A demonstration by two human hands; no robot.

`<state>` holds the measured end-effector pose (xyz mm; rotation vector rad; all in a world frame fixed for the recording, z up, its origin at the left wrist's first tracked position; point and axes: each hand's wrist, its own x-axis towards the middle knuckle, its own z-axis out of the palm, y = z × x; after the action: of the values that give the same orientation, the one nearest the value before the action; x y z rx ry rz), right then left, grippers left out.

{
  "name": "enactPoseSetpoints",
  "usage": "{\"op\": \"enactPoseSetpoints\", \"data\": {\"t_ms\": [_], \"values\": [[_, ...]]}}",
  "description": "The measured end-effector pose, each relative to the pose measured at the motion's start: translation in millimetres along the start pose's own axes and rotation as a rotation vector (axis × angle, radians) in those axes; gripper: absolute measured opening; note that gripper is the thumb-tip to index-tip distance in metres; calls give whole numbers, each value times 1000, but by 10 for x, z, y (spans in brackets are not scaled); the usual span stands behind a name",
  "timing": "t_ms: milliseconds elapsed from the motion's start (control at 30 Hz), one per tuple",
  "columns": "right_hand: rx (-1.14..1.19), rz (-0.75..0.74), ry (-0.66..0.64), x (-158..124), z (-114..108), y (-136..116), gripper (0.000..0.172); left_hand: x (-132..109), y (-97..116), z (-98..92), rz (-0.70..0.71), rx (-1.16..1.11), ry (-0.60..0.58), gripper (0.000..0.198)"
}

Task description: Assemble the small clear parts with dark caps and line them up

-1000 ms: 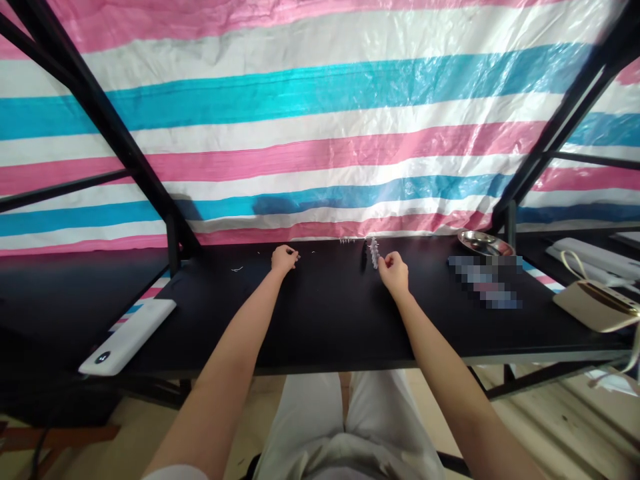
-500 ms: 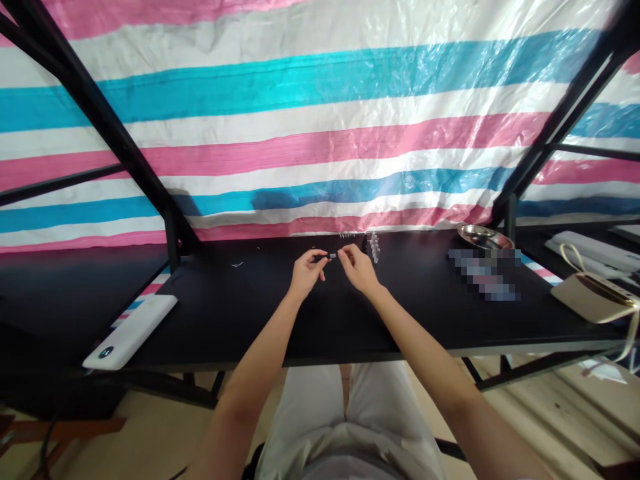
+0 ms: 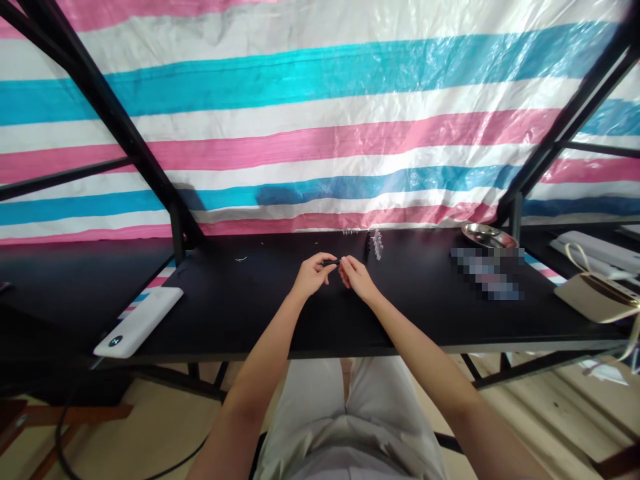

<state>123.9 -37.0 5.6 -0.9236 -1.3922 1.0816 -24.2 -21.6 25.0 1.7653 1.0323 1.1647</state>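
r hand [image 3: 357, 275] moved to blk pc [image 3: 330, 263] r end | grip unclear | l hand [image 3: 311, 275] pinches it

The single view looks out from the person's head, facing forward and down across the tabletop [image 3: 240, 300]. The striped sheet [image 3: 310, 87] fills twelve o'clock, the trousers [image 3: 310, 407] six. Forearms [image 3: 273, 353] enter from seven and between four and five, large and close; the left fingers [image 3: 326, 269] and right fingers [image 3: 354, 266] appear smaller, farther off, just below centre.
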Motion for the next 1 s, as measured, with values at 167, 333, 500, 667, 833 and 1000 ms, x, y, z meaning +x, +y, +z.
{"op": "enactPoseSetpoints", "data": {"t_ms": [167, 333, 500, 667, 833, 1000], "values": [[-4, -16, 48, -9, -11, -19, 42, -24, 5, 29, 9, 21, 23, 24], [-41, -39, 101, -20, -50, -26, 40, -18, -24, 34, 10, -15, 57, 27], [-110, -93, 128, -7, -83, 28, 39, -20, -19, 21, 17, -40, 76, 29], [-149, -114, 120, 7, -91, 44, 40, -28, -11, 15, 25, 20, 95, 27], [-174, -124, 117, -2, -79, 19, 41, -24, -51, -8, 66, 67, 98, 27], [-219, -144, 113, -12, -73, 16, 40, -45, -18, -37, 203, 233, 78, 24]]}}
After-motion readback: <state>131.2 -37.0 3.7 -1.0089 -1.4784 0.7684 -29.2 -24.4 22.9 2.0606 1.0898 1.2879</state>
